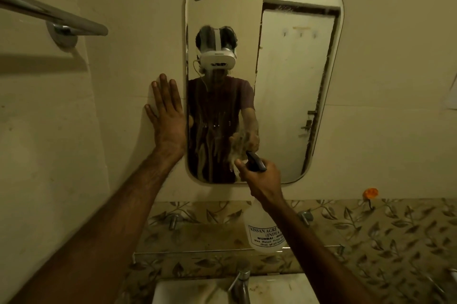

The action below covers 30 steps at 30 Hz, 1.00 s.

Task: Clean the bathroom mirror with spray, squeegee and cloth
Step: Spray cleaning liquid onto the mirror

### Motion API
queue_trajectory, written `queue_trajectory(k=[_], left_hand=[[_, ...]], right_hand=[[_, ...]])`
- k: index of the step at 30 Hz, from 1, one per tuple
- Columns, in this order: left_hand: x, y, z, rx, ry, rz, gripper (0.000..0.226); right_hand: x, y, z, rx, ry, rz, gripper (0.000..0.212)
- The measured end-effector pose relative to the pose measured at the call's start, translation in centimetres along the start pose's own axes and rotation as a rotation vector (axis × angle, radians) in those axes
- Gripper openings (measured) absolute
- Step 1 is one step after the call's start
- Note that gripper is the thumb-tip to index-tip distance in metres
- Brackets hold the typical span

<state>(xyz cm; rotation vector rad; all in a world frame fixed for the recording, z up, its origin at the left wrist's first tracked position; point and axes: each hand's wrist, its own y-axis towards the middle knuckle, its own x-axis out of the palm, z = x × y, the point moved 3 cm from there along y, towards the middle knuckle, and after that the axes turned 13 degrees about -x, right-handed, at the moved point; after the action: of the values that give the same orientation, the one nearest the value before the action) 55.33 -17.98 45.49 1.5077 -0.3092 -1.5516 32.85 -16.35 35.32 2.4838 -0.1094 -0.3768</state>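
The rounded rectangular mirror (284,76) hangs on the cream wall, and wet streaks run down its lower left part. My right hand (262,177) grips the black trigger head of a clear spray bottle (265,232) with a printed label. The nozzle points at the mirror's lower edge, close to the glass. My left hand (165,118) lies flat and open on the wall just left of the mirror, fingers spread upward. No squeegee or cloth is in view.
A metal towel bar (57,16) juts from the wall at upper left. Below the mirror runs a thin glass shelf (197,250) on leaf-patterned tiles, then a chrome tap (241,281) over a white basin (193,291). An orange hook (370,193) sits at the right.
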Motion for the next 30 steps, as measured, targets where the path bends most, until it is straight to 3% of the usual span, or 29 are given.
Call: queue_trajectory(k=[7, 10, 14, 16, 20, 24, 30], left_hand=[[-0.5, -0.4, -0.1, -0.002, -0.081, -0.035, 0.077], [-0.5, -0.8, -0.2, -0.02, -0.033, -0.078, 0.078], [-0.4, -0.9, -0.5, -0.041, 0.065, -0.14, 0.126], [-0.4, -1.0, -0.5, -0.047, 0.095, -0.151, 0.134], [-0.3, -0.9, -0.3, -0.03, 0.081, -0.108, 0.107], [-0.2, -0.7, 0.0, -0.009, 0.044, -0.086, 0.078], [0.0, -0.8, 0.2, -0.033, 0.029, -0.058, 0.079]], right_hand=[[-0.8, -1.1, 0.5, 0.037, -0.066, -0.027, 0.037], [-0.3, -1.5, 0.3, 0.041, -0.043, -0.174, 0.035], [1.4, -2.1, 0.4, 0.083, -0.006, -0.174, 0.034], [2.3, -2.2, 0.5, 0.078, -0.005, -0.138, 0.037], [3.3, -2.1, -0.1, -0.006, 0.01, -0.193, 0.033], [2.9, -2.0, 0.4, 0.031, -0.056, -0.103, 0.035], [-1.5, -1.7, 1.1, 0.051, 0.009, 0.043, 0.032]])
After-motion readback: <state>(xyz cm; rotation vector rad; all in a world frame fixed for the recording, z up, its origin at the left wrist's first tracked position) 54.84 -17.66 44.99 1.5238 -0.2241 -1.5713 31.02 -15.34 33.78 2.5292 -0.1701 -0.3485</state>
